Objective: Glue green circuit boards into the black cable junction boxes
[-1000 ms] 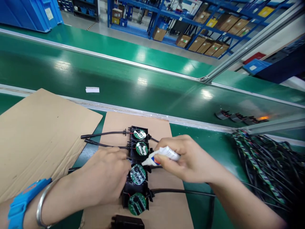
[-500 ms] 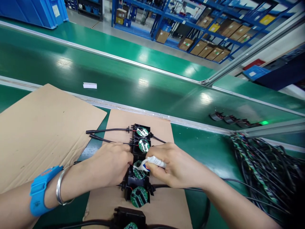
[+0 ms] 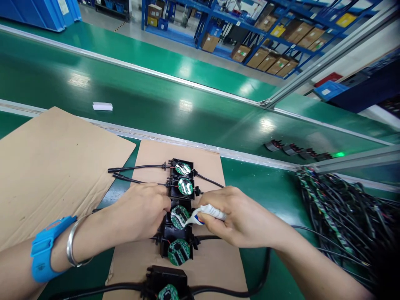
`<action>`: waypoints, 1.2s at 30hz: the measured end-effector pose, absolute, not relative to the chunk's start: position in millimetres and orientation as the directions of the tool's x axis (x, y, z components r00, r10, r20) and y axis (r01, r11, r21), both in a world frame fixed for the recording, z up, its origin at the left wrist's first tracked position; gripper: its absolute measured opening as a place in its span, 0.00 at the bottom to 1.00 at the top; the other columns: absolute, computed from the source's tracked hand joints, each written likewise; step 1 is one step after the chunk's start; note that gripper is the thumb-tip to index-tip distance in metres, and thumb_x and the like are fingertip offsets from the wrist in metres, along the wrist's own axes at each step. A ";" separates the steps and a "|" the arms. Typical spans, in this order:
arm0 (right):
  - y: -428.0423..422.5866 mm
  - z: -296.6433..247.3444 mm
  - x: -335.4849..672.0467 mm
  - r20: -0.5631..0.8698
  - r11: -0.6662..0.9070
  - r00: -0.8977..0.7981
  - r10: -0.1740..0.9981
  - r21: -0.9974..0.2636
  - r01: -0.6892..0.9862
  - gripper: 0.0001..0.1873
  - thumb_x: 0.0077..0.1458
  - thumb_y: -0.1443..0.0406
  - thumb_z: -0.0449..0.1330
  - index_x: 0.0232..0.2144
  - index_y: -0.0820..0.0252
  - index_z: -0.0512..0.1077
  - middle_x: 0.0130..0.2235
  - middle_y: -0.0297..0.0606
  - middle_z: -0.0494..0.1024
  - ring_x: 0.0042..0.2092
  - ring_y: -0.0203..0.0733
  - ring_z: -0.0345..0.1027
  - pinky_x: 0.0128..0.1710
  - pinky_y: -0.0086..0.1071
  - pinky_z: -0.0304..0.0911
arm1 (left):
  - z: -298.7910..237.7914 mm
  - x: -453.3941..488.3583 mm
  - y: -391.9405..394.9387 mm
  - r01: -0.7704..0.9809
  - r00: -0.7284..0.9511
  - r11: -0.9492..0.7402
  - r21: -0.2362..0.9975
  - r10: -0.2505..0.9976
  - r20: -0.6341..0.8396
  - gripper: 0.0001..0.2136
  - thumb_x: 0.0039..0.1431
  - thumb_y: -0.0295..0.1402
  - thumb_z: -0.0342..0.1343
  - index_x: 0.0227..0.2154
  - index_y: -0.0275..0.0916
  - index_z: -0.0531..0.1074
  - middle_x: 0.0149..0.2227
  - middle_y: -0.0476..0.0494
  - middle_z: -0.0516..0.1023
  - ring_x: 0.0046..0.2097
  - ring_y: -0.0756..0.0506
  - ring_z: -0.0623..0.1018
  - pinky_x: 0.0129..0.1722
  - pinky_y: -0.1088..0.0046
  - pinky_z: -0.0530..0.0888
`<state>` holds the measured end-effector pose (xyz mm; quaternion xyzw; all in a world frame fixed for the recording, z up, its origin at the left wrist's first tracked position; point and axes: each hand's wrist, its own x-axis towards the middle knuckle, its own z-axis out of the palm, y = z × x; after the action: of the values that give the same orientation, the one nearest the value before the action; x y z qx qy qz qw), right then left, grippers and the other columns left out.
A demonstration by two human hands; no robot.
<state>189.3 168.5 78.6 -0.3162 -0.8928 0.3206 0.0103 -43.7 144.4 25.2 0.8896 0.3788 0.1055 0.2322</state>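
Note:
A white squeeze tube (image 3: 213,212) is gripped in my right hand (image 3: 233,216), its nozzle pointing left at the round green circuit board (image 3: 178,211) in the third black housing. A white streak of paste lies on that board beside the nozzle. My left hand (image 3: 145,210) is closed at the left side of the same black housing (image 3: 185,204), fingers curled against it; the exact grip is partly hidden. Farther back, two boards (image 3: 185,186) in black housings carry thick white paste. Nearer me, another green board (image 3: 179,251) shows no white paste.
The housings stand in a row on a cardboard sheet (image 3: 215,266), with black cables running out both sides. A nearer housing (image 3: 165,277) is cut by the lower edge. Bundled cables (image 3: 331,212) lie right; another cardboard sheet (image 3: 62,166) lies left. A metal rail (image 3: 162,139) crosses behind.
The tube's nozzle has moved toward the lower right of the third board, uncovering a white streak of paste on it. My left hand stays by the housing. The whole view has shifted slightly.

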 end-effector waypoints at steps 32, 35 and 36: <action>99.1 67.2 172.3 0.102 0.757 -0.832 0.545 -0.487 0.436 0.09 0.61 0.71 0.50 0.31 0.63 0.69 0.24 0.33 0.67 0.26 0.35 0.58 0.26 0.31 0.51 | 40.0 -66.4 82.8 0.596 0.744 -0.643 0.481 0.667 -0.031 0.17 0.54 0.22 0.50 0.45 0.41 0.74 0.42 0.42 0.76 0.41 0.43 0.77 0.41 0.67 0.74; 96.4 66.8 168.2 0.105 0.775 -0.841 0.531 -0.461 0.432 0.09 0.61 0.72 0.49 0.33 0.64 0.69 0.24 0.33 0.66 0.26 0.35 0.57 0.27 0.31 0.51 | 28.2 -67.1 74.3 0.591 0.740 -0.637 0.495 0.672 -0.018 0.19 0.55 0.22 0.50 0.49 0.41 0.71 0.42 0.42 0.75 0.42 0.41 0.77 0.40 0.64 0.75; 95.8 67.7 167.5 0.103 0.777 -0.842 0.529 -0.458 0.432 0.09 0.61 0.72 0.49 0.33 0.64 0.69 0.24 0.32 0.66 0.26 0.35 0.57 0.27 0.31 0.51 | 25.7 -66.7 73.0 0.592 0.739 -0.633 0.499 0.673 -0.024 0.19 0.55 0.23 0.51 0.49 0.41 0.71 0.41 0.42 0.75 0.42 0.41 0.77 0.40 0.63 0.75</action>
<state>167.5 95.8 67.7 -0.2570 -0.9357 0.2134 0.1137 -66.7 73.0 25.7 0.8998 0.3515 0.0822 0.2452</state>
